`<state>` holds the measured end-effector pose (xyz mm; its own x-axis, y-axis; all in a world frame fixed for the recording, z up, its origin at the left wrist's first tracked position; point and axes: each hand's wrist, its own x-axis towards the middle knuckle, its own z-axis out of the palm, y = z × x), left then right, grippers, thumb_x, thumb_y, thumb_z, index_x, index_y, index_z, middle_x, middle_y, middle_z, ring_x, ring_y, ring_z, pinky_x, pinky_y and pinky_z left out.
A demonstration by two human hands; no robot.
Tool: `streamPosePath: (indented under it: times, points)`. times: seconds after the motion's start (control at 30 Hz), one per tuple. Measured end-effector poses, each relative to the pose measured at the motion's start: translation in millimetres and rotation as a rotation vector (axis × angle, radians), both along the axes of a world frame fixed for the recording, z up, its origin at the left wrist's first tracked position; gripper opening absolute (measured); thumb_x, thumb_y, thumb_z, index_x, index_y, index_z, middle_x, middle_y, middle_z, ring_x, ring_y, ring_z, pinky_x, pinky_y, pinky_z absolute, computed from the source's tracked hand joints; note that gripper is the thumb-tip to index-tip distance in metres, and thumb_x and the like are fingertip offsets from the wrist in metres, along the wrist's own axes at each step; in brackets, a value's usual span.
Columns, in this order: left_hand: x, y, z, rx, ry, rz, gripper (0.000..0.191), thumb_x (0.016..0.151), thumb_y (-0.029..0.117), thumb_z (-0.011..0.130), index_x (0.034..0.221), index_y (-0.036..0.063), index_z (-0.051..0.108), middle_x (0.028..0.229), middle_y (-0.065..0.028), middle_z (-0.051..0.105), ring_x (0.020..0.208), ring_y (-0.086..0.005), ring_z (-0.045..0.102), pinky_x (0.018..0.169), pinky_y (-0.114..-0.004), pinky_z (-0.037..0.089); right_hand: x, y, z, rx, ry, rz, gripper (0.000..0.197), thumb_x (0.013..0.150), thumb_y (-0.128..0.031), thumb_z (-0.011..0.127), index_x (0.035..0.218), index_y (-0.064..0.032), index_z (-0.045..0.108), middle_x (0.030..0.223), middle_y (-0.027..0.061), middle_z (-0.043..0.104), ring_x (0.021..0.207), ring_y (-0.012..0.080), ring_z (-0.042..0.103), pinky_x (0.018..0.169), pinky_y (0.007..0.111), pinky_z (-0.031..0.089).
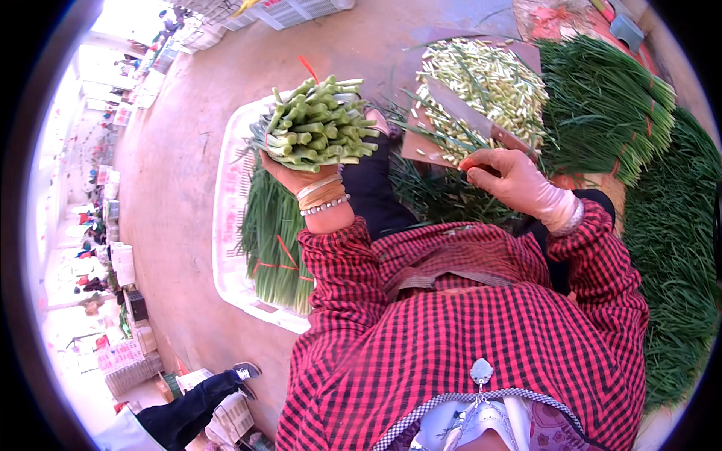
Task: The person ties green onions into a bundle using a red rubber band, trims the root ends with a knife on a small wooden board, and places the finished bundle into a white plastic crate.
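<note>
My left hand (287, 173) is raised and closed around a bunch of thick green stalks (321, 127). Their trimmed ends face up toward me, and a red tie sticks out at the far side. My right hand (502, 177), in a thin translucent glove, is near the handle of a broad knife. Its thumb and forefinger are curled together; whether something thin is pinched there is unclear. The knife (465, 113) lies on a heap of short pale stalk cuttings (485, 79), its wooden handle toward me. Under the heap lies a brown board (414, 144).
A white plastic crate (223, 259) at left holds tied green bundles (276, 248). Red-tied leafy bundles (603, 107) lie right of the board, with more loose greens (677, 270) along the right side. Another person's leg (192, 411) shows at lower left. Stacked crates (304, 11) stand beyond.
</note>
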<state>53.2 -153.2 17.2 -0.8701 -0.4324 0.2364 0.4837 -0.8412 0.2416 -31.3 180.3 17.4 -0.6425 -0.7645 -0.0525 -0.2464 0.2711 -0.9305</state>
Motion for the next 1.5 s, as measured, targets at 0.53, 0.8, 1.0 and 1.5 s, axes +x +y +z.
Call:
streamPosePath:
  times: [0.53, 0.8, 1.0, 1.5]
  points:
    - [3.2, 26.2, -3.0, 0.484, 0.146, -0.286, 0.073, 0.093, 0.063, 0.035, 0.146, 0.0130, 0.045, 0.145, -0.0158, 0.048, 0.132, -0.0394, 0.046, 0.111, -0.058, 0.036, 12.2, -75.2, 84.1, -0.459, 0.299, -0.099, 0.027, 0.086, -0.020, 0.073, 0.109, -0.0061, 0.068, 0.078, 0.0066, 0.066, 0.068, 0.0159, 0.065, 0.064, 0.029, 0.052]
    - [-4.1, 36.9, -14.7, -0.153, -0.272, 0.260, 0.071, 0.093, 0.065, 0.036, 0.138, 0.0113, 0.052, 0.140, -0.0157, 0.054, 0.127, -0.0380, 0.051, 0.108, -0.056, 0.040, 17.1, -81.1, 95.3, -0.241, 0.513, -0.142, 0.017, 0.085, -0.020, 0.069, 0.097, -0.0071, 0.067, 0.084, 0.0135, 0.068, 0.075, 0.0311, 0.068, 0.063, 0.039, 0.052]
    - [-2.7, 42.4, -11.0, -0.155, -0.317, 0.341, 0.075, 0.092, 0.065, 0.039, 0.137, 0.0066, 0.051, 0.137, -0.0173, 0.055, 0.125, -0.0375, 0.053, 0.108, -0.056, 0.040, 18.7, -88.2, 80.9, -0.332, 0.720, -0.226, 0.014, 0.084, -0.021, 0.068, 0.090, -0.0089, 0.065, 0.080, 0.0131, 0.066, 0.071, 0.0334, 0.066, 0.062, 0.042, 0.052]
    - [-4.5, 49.1, 3.6, -0.082, -0.374, 0.385, 0.080, 0.092, 0.065, 0.040, 0.144, 0.0041, 0.044, 0.143, -0.0187, 0.050, 0.131, -0.0381, 0.047, 0.114, -0.056, 0.034, 15.7, -39.0, 89.4, -0.323, 0.734, -0.277, 0.009, 0.077, -0.010, 0.071, 0.081, -0.0076, 0.063, 0.066, 0.0094, 0.060, 0.056, 0.0217, 0.061, 0.054, 0.031, 0.050]
